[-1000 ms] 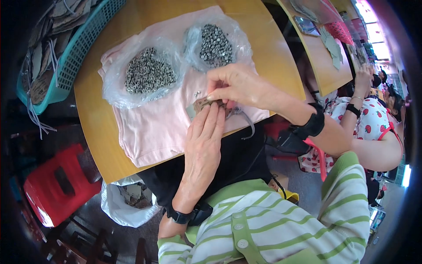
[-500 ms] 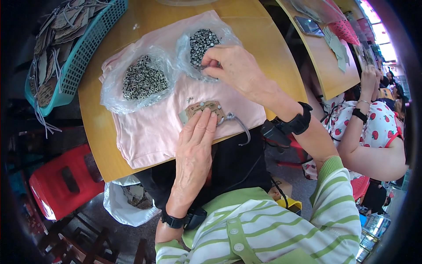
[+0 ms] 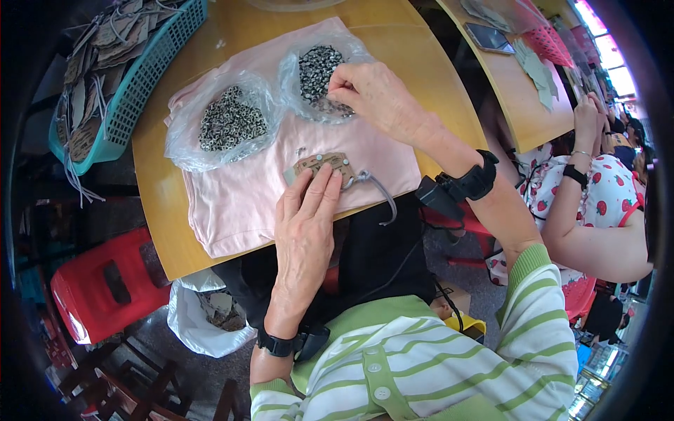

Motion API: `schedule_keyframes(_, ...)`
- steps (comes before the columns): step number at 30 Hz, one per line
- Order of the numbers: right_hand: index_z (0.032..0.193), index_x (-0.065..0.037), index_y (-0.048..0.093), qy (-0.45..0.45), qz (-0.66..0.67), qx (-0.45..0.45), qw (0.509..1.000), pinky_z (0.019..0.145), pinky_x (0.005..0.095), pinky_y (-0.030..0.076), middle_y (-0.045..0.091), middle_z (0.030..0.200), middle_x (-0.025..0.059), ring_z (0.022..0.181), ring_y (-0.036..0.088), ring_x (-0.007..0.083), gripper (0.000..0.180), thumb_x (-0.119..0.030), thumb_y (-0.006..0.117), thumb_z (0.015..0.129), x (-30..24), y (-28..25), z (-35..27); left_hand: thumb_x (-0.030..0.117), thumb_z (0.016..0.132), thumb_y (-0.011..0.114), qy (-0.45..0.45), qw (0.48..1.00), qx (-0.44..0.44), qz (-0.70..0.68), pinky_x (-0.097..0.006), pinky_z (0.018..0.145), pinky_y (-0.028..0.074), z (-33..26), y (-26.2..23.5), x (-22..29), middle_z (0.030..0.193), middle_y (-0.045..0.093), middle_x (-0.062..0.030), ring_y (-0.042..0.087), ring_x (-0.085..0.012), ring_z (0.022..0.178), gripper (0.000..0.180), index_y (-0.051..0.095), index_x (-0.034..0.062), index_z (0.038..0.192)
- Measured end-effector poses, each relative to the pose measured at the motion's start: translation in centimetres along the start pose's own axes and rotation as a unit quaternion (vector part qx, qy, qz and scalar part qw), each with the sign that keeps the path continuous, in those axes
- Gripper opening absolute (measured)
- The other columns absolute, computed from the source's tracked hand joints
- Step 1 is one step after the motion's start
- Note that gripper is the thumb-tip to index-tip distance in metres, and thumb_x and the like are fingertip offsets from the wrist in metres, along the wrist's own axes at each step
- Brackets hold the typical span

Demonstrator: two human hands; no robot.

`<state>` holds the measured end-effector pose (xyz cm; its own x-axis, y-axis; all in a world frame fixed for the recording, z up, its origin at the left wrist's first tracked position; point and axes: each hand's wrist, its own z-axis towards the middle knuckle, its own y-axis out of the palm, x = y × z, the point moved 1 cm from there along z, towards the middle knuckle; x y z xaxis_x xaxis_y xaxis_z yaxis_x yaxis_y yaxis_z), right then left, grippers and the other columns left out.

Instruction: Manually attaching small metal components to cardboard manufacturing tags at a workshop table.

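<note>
My left hand lies with its fingers stretched flat on a brown cardboard tag, pressing it to a folded pink cloth. Small round studs show along the tag's far edge, and a grey cord trails from its right end. At the near side of a clear plastic bag of small dark and shiny round metal pieces, my right hand has its thumb and fingers pinched together. What is between those fingertips is hidden. Left of it sits another plastic bag of small metal rings.
The cloth lies on a wooden table. A teal basket of cardboard tags stands at the left, above a red stool and a white-bagged bin. At right, a person sits by another table holding a phone.
My right hand has shifted slightly up and left, still over the near edge of the right bag. The left hand stays on the tag. The whole view has moved a little.
</note>
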<state>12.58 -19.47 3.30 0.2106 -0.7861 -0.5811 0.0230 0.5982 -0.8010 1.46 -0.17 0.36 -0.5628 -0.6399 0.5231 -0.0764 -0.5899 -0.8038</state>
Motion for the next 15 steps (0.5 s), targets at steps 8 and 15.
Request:
schedule_keyframes(8,0.086,-0.003,0.064,-0.054,-0.039,-0.002,0.998,0.066,0.0343,0.049,0.063,0.077,0.0096,0.070,0.062,0.0239,0.010,-0.012,0.067,0.081,-0.55,-0.25,-0.84,-0.005,0.078,0.058,-0.009,1.000,0.006,-0.003,-0.040,0.103,0.040,0.01,0.02,0.02,0.132,0.056,-0.0064,0.050,-0.0293,0.121,0.049,0.059,0.0072,0.126)
schedule_keyframes(15,0.083,-0.007,0.066,-0.045,-0.122,-0.006,0.992,0.073,0.0403,0.053,0.066,0.089,0.0093,0.084,0.066,0.0291,0.010,-0.013,0.070,0.077,-0.41,0.41,-0.83,-0.005,0.078,0.059,-0.010,1.000,0.006,-0.005,-0.040,0.103,0.040,-0.10,0.12,0.04,0.132,0.056,-0.0065,0.050,-0.0292,0.121,0.050,0.058,0.0073,0.126)
